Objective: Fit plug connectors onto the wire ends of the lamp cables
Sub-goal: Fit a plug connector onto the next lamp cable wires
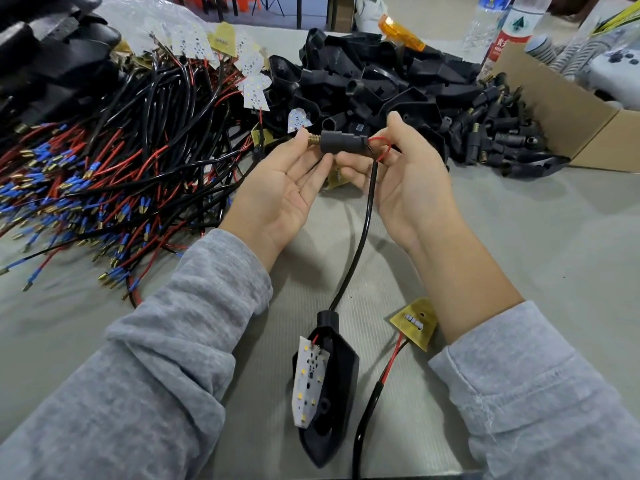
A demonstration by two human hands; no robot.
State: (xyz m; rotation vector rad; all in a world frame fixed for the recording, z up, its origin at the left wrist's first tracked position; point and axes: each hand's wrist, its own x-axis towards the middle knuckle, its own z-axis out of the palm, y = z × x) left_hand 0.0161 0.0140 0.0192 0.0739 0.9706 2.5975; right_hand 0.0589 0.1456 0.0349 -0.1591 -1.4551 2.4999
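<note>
We see a grey table [540, 237] w/ ribbed mat [311, 271]; cardboard box [568, 109] at right, bottles [516, 22] behind, floor [277, 15] beyond.

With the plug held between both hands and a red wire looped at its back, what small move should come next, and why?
Probably push the red wire loop further into the plug connector with the right hand, while the left hand steadies the brass-threaded end. The loop bulges out behind the plug where the black cable enters, so the wire looks not fully seated.

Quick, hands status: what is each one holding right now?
Left hand: pinches the brass-threaded end of the plug connector.
Right hand: grips the connector's other end, where the red wire loops in.
</note>
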